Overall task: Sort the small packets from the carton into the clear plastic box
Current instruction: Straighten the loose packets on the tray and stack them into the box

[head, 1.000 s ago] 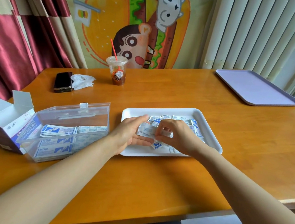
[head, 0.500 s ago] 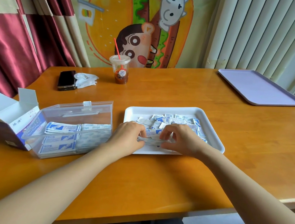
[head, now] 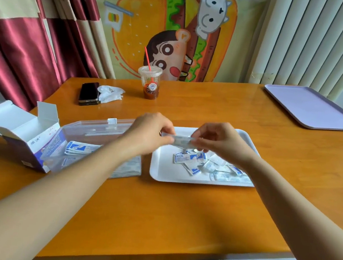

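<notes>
1. Head view: both hands are raised over the middle of the counter [head: 178, 216]. A thin bundle of packets [head: 181, 141] is pinched between them. Its left end is gripped by the left hand [head: 146, 135] and its right end by the right hand [head: 222, 145], fingers curled.
2. That bundle is held level and clear of the white tray [head: 161, 171], over the tray's far left part. Its print is blurred and cannot be read.
3. Inside the white tray, loose packets [head: 196, 162], white with blue marks, are strewn across the middle and right. The tray's left part is bare.
4. Just left of the tray, the clear plastic box [head: 93, 129] is set toward the counter's left edge. A clear lid with a white latch is seen at its far side. More flat packets [head: 78, 148] are laid in rows within it.
5. Against the box's left side, the carton [head: 22, 134] is laid with its flaps open, at the counter's left edge.
6. Near the far left corner, a dark phone [head: 88, 93] is placed, with a crumpled white tissue [head: 110, 94] touching its right side.
7. At the far edge, a plastic cup [head: 150, 82] of dark drink with a red straw is stood.
8. By the far right corner, a lavender tray [head: 314, 107] is laid.
9. Behind the counter, red and beige curtains [head: 28, 28], a cartoon burger cloth [head: 166, 33] and pale vertical blinds [head: 315, 39] are hung.
</notes>
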Motion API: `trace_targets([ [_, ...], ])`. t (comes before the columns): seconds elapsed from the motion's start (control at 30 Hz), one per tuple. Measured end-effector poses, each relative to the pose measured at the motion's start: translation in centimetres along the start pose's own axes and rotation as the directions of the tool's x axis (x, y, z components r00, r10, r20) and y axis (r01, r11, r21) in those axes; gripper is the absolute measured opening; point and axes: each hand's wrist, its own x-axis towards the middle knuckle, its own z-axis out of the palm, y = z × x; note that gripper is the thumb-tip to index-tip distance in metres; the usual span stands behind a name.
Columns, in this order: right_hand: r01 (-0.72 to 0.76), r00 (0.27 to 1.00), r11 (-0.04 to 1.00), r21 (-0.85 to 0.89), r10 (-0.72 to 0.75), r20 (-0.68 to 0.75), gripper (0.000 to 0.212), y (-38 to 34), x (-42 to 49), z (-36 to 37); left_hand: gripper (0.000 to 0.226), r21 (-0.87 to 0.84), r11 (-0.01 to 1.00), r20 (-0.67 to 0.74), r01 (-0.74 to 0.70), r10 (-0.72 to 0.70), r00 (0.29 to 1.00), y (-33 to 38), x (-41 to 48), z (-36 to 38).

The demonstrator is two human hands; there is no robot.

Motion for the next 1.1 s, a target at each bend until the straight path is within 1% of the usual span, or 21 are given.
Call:
trace_targets([
  [0.07, 0.042, 0.999, 0.995, 0.086, -0.04, -0.023, 0.008, -1.7, 1.1, 0.7, 0.002, 0.003, 1.0, 0.002, 0.019, -0.019, 1.0, -0.7, 0.1, -2.8],
  [0.13, 0.065, 0.998, 0.992, 0.113, -0.063, -0.018, 0.01, -3.0, 2.4, 2.3, 0.003, -0.015, 0.998, 0.031, 0.057, -0.057, 0.998, -2.2, -0.2, -4.9],
  [0.17, 0.068, 0.998, 0.99, 0.121, -0.067, -0.01, 0.011, -3.4, 3.0, 3.1, 0.005, -0.05, 0.996, 0.045, 0.078, -0.075, 0.996, -2.9, -0.4, -5.6],
  [0.23, 0.058, 0.998, 0.988, 0.145, -0.061, 0.017, 0.013, -4.1, 4.3, 5.2, 0.007, -0.119, 0.987, 0.047, 0.111, -0.106, 0.993, -4.6, -0.9, -6.4],
  [0.3, 0.041, 0.998, 0.987, 0.158, -0.047, 0.032, 0.015, -4.5, 5.0, 6.7, 0.01, -0.124, 0.985, 0.04, 0.123, -0.119, 0.992, -5.7, -1.1, -6.5],
  [0.4, -0.002, 0.999, 0.985, 0.172, -0.007, 0.05, 0.016, -4.5, 6.0, 8.8, 0.011, -0.128, 0.973, 0.109, 0.19, -0.177, 0.978, -7.8, -1.6, -6.7],
  [0.47, -0.002, 0.999, 0.994, 0.112, -0.002, 0.034, 0.014, -4.0, 6.3, 9.5, 0.012, -0.128, 0.956, 0.164, 0.265, -0.244, 0.956, -9.1, -1.7, -6.5],
  [0.53, 0.011, 1.0, 1.0, 0.0, -0.011, 0.023, 0.014, -3.4, 6.4, 10.0, 0.011, -0.103, 0.934, 0.184, 0.342, -0.32, 0.929, -10.4, -1.6, -5.9],
  [0.6, 0.035, 0.999, 0.992, -0.118, -0.03, 0.04, 0.016, -2.9, 6.4, 10.2, 0.01, -0.069, 0.92, 0.209, 0.386, -0.365, 0.907, -11.2, -1.3, -5.1],
  [0.67, 0.057, 0.995, 0.975, -0.214, -0.039, 0.087, 0.019, -2.7, 6.2, 10.3, 0.01, 0.004, 0.923, 0.255, 0.385, -0.373, 0.892, -11.4, -0.8, -4.2],
  [0.73, 0.067, 0.989, 0.968, -0.242, -0.032, 0.145, 0.021, -2.9, 5.8, 10.6, 0.011, 0.106, 0.924, 0.291, 0.366, -0.381, 0.878, -11.1, -0.5, -3.4],
  [0.8, 0.074, 0.984, 0.966, -0.248, -0.03, 0.174, 0.021, -3.0, 5.6, 10.8, 0.011, 0.167, 0.92, 0.299, 0.354, -0.39, 0.871, -11.0, -0.2, -2.7],
  [0.97, 0.096, 0.978, 0.965, -0.244, -0.045, 0.205, 0.021, -3.1, 5.5, 10.6, 0.013, 0.214, 0.911, 0.319, 0.354, -0.407, 0.856, -11.3, 0.2, -1.4],
  [1.1, 0.096, 0.974, 0.968, -0.231, -0.043, 0.223, 0.021, -2.9, 5.5, 10.6, 0.012, 0.255, 0.916, 0.278, 0.309, -0.376, 0.884, -11.2, 0.2, -1.2],
])
